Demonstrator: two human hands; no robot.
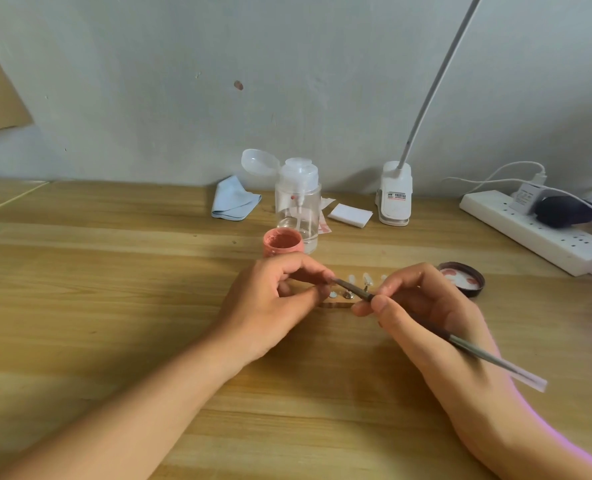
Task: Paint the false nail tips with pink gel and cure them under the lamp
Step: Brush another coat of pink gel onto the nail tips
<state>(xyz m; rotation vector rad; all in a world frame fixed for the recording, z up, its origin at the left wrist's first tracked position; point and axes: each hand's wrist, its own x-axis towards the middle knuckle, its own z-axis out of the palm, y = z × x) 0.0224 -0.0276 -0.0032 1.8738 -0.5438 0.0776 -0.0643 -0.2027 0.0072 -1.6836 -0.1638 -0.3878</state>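
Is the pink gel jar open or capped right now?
Open. The pink gel jar stands upright with its mouth bare; a dark lid, smeared pink, lies inside-up near the right hand.

A row of small clear false nail tips [366, 278] stands upright on metal pegs. Behind and to the left sits an open round pink gel pot [282, 241]. A thin grey-handled brush [467, 346] slants over the row, its tip pointing left. A white clip-on lamp [394, 195] stands farther back.

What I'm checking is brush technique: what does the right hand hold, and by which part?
The right hand pinches the brush near its front end, just behind the tip; the rest of the handle trails back over the hand.
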